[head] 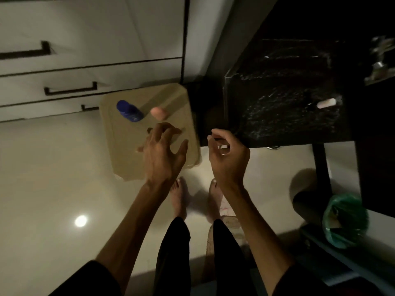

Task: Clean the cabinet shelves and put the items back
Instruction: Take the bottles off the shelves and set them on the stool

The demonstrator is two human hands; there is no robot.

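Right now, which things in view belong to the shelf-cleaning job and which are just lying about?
Job:
- blue plastic bottle on the tan stool top
- blurred pink rounded item beside it
- left hand, fingers spread above the stool
- right hand, loosely curled, holding nothing

Lying about:
- green plastic bag on the floor
- white drawers with dark handles

One head-worn view, looking steeply down from standing height

The wide-angle camera sits above the person's own arms and bare feet [178, 197], facing down at the pale floor [53, 178] — the left hand [162, 154] and right hand [228, 159] reach into mid-frame, close to the lens. White drawers [85, 67] fill the top left, a dark cabinet [288, 92] the top right, a tan stool [128, 144] between them — edges bend with the wide lens.
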